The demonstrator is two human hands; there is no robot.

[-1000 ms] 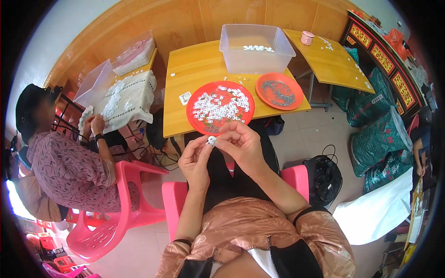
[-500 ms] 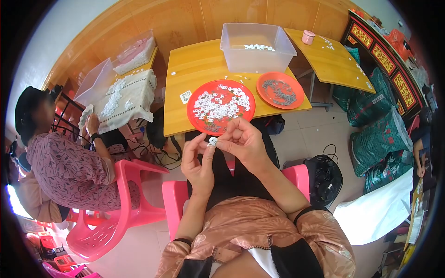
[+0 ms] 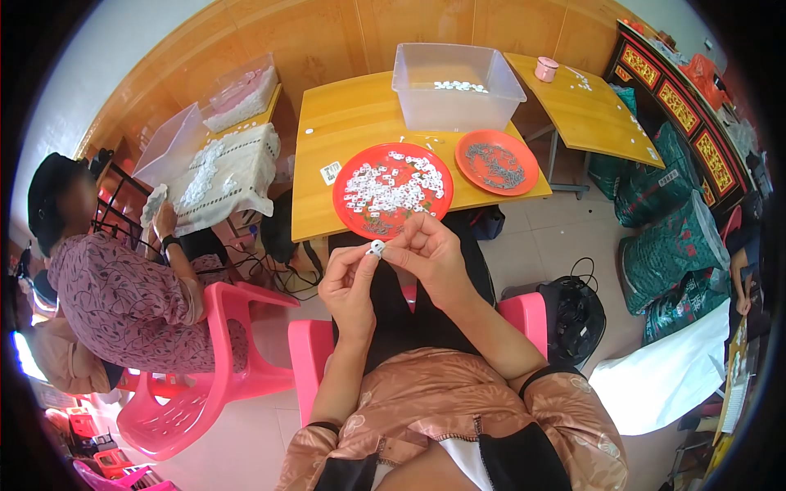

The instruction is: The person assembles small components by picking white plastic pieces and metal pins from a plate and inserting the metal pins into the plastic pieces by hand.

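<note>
Between both hands, above my lap, is a small white plastic clip (image 3: 377,248) with a rounded end and a dark opening. My left hand (image 3: 350,282) pinches it from the left with thumb and fingertips. From the right, the thumb and index finger of my right hand (image 3: 427,255) close on its other side; any small part between them is hidden. Just beyond the hands, a red round tray (image 3: 337,199) holds many similar white clips, with grey nails at its near edge. An orange-red plate (image 3: 529,168) to its right holds a pile of grey nails (image 3: 495,166).
A clear plastic bin (image 3: 458,74) with some white pieces stands on the yellow table (image 3: 315,123). At left, a person (image 3: 131,286) works at a cloth-covered table (image 3: 254,176). Pink chairs (image 3: 217,360), green sacks (image 3: 667,250) and a black bag (image 3: 575,315) surround me.
My left fingers have closed in a little more around the clip. The hands stay nearly in place, and the whole view has shifted very slightly.
</note>
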